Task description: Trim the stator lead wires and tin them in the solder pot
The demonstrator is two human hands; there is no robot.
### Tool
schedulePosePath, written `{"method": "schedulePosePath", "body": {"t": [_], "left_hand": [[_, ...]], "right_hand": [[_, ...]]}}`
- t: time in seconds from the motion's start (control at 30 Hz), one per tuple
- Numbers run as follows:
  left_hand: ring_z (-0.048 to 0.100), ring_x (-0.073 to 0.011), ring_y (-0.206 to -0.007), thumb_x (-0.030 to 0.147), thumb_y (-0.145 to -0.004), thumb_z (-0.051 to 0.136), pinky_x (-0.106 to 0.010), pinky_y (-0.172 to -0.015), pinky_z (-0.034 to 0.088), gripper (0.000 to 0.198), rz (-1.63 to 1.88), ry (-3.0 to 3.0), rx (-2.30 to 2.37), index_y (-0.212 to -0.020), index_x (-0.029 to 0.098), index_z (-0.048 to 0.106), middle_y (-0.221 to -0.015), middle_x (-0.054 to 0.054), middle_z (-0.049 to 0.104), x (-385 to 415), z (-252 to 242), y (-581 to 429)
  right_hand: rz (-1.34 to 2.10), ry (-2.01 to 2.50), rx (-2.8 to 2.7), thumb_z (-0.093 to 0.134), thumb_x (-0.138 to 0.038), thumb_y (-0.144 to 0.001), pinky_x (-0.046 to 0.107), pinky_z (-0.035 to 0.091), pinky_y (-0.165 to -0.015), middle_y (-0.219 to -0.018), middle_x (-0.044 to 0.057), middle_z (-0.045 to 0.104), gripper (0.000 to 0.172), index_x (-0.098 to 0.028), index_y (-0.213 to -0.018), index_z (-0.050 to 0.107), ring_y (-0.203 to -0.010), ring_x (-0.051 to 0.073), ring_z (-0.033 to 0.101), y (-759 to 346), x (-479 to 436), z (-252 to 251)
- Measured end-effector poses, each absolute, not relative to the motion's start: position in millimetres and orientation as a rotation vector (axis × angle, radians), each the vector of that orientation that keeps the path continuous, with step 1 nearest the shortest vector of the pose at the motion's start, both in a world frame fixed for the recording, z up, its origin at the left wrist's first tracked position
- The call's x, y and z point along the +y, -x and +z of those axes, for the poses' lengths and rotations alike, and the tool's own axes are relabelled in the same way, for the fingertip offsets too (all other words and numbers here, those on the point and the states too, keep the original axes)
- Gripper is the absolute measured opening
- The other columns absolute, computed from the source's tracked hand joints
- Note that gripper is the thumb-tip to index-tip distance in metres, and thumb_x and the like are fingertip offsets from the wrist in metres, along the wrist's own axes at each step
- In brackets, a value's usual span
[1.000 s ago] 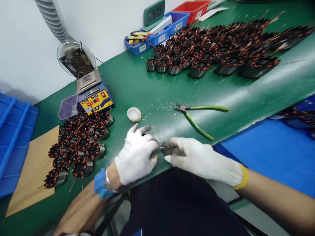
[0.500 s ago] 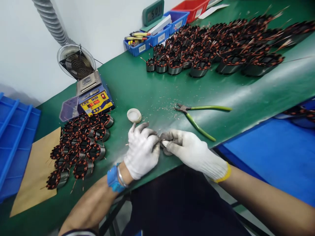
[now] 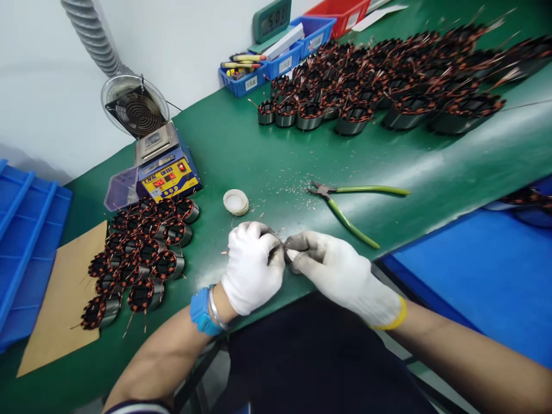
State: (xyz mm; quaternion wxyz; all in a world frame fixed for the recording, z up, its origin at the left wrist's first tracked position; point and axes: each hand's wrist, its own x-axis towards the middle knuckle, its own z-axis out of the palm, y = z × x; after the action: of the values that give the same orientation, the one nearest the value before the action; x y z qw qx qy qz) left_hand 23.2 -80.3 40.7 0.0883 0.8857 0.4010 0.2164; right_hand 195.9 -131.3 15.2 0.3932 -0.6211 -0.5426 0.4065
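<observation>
My left hand (image 3: pixel 254 267), in a white glove, is closed with its fingers curled. Whatever it holds is hidden beneath the fingers; a thin wire-like end shows near the fingertips. My right hand (image 3: pixel 332 267), gloved with dark-stained fingertips, pinches at the same spot, almost touching the left. What lies in its pinch is too small and covered to name. Just beyond the left hand sits a small round white dish (image 3: pixel 236 202). Green-handled cutting pliers (image 3: pixel 325 190) lie spread on the green table (image 3: pixel 207 144), beyond the right hand, with tiny copper clippings beside their jaws.
Wound motor stators (image 3: pixel 146 253) stand in rows at left, partly on brown cardboard (image 3: pixel 60 305). Many more stators (image 3: pixel 353 118) fill the back right. Behind the left group is a blue-and-yellow solder pot (image 3: pixel 168 178) under a fume duct (image 3: pixel 90 40). Blue bins (image 3: pixel 244 85) line the wall.
My left hand's fingers have curled in more tightly, its raised forefinger now folded down. The right hand stays pinched, shifted very slightly to the right. Pliers and dish rest where they were.
</observation>
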Motion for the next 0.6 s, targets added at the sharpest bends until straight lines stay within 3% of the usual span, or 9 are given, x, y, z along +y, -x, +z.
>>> {"method": "schedulePosePath", "body": {"t": [0.1,0.2,0.27,0.37,0.43,0.6], "left_hand": [[0.059,-0.0264,-0.095,0.015,-0.089,0.058,-0.042,-0.081,0.048,0.014,0.689,-2.658,1.162,-0.081,0.022,0.067,-0.096,-0.007,0.066,-80,40,-24],[0.059,-0.0267,-0.095,0.016,-0.089,0.058,-0.043,-0.081,0.048,0.013,0.720,-2.705,1.127,-0.081,0.021,0.067,-0.096,-0.008,0.066,-79,38,-23],[0.058,-0.0268,-0.096,0.016,-0.090,0.058,-0.044,-0.084,0.048,0.012,0.710,-2.732,1.115,-0.082,0.021,0.066,-0.097,-0.008,0.065,-79,37,-23],[0.057,-0.0269,-0.097,0.018,-0.091,0.059,-0.045,-0.086,0.047,0.012,0.684,-2.744,1.095,-0.082,0.021,0.066,-0.098,-0.009,0.065,-80,37,-21],[0.057,-0.0267,-0.096,0.019,-0.091,0.059,-0.044,-0.085,0.047,0.011,0.679,-2.736,1.077,-0.083,0.021,0.067,-0.098,-0.009,0.064,-81,36,-21],[0.057,-0.0267,-0.096,0.017,-0.091,0.057,-0.043,-0.082,0.047,0.013,0.667,-2.737,1.088,-0.083,0.020,0.067,-0.098,-0.009,0.065,-82,35,-22]], "right_hand": [[0.369,1.425,-1.875,0.056,-0.028,-0.093,0.040,0.059,-0.081,-0.103,0.014,0.077,0.020,-0.020,-0.102,0.072,-0.091,0.026,0.073,-210,-131,10],[0.187,1.298,-2.132,0.048,-0.023,-0.097,0.043,0.057,-0.086,-0.104,0.016,0.077,0.025,-0.019,-0.105,0.072,-0.095,0.028,0.072,-215,-124,12],[0.467,1.443,-2.046,0.045,-0.027,-0.098,0.039,0.056,-0.076,-0.091,0.013,0.075,0.025,-0.018,-0.097,0.068,-0.080,0.025,0.071,-211,-119,16],[1.175,1.540,-1.710,0.041,-0.034,-0.100,0.031,0.052,-0.058,-0.067,0.004,0.067,0.026,-0.019,-0.091,0.060,-0.056,0.018,0.063,-205,-115,20],[1.296,1.528,-1.654,0.044,-0.035,-0.099,0.029,0.050,-0.055,-0.066,0.003,0.067,0.024,-0.019,-0.093,0.061,-0.053,0.017,0.062,-206,-115,20],[0.251,1.383,-2.260,0.053,-0.025,-0.096,0.035,0.050,-0.071,-0.104,0.014,0.076,0.025,-0.017,-0.113,0.070,-0.082,0.024,0.070,-225,-116,10]]}}
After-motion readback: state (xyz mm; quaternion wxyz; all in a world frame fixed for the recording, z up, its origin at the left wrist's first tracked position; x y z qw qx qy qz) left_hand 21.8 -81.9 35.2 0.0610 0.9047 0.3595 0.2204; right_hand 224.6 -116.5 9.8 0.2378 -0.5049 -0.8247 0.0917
